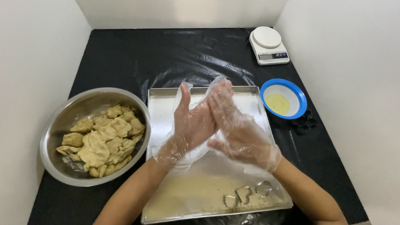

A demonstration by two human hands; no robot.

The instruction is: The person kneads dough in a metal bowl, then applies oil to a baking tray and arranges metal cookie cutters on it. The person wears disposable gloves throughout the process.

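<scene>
Palms pressed flat together, your gloved left hand (191, 125) and right hand (238, 128) hold nothing at frame centre over the baking tray (164, 104); soft, tearable dough (103, 139) sits centre-left in the steel bowl (60, 119); scoop from underneath.

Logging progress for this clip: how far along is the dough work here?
Done: dough sits torn in the bowl; cutters lie on the tray. In hand: the left hand and right hand, gloved, press together above the tray. Left: no cut shapes on the tray.
</scene>
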